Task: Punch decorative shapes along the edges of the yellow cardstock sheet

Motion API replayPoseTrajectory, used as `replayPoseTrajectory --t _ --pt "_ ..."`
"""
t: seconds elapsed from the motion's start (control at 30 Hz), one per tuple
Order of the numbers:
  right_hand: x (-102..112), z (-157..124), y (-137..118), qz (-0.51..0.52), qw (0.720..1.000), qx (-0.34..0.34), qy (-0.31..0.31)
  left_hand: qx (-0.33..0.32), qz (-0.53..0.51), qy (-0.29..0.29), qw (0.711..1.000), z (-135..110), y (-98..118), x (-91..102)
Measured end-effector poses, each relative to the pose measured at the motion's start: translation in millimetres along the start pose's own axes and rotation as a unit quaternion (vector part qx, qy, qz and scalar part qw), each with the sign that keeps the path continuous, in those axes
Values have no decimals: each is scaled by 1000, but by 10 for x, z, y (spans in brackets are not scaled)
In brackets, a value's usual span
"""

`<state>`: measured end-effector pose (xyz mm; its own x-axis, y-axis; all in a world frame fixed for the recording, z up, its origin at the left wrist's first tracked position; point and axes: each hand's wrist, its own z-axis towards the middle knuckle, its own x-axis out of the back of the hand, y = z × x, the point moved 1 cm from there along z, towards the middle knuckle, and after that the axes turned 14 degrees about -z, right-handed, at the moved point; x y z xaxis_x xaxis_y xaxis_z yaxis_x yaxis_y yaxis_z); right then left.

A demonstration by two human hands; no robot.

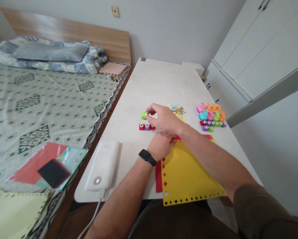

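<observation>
My right hand point(164, 117) crosses over my left arm, thumb and fingers closed on a small green craft punch point(143, 115) with a white button. Just below it stand a few more small punches, among them a purple punch point(147, 127) between red ones. My left hand point(162, 146), with a black watch on the wrist, grips the upper left corner of a yellow paper sheet point(191, 172); its fingertips are partly hidden. Shaped holes run along the sheet's left and bottom edges. Beneath it lies a red sheet point(159, 181), showing at the left and top.
A heap of coloured paper bits point(177, 112) lies beyond my hands. Several punches point(213, 116) stand in rows at the right. A white power bank point(103, 166) with a cable sits at the left table edge. A phone point(53, 173) rests on the bed.
</observation>
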<state>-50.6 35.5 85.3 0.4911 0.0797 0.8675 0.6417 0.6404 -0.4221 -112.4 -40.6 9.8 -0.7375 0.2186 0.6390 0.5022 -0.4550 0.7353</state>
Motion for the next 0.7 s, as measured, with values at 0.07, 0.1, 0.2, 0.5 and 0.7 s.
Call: replayPoseTrajectory --t 0.07,0.1,0.2,0.5,0.7 --pt "195 -217 172 33 999 -27 25 0 16 -9 1000 0 12 21" --pt "274 -332 278 44 998 -40 33 -1 25 -11 1000 -2 16 28" --pt "434 -687 646 51 994 -80 52 -1 36 -10 999 -6 22 46" --pt "701 -1537 1399 -33 984 -165 -61 13 52 17 998 -2 -17 117" --pt "731 -1667 1506 -71 983 -145 -90 20 51 11 998 6 -32 109"
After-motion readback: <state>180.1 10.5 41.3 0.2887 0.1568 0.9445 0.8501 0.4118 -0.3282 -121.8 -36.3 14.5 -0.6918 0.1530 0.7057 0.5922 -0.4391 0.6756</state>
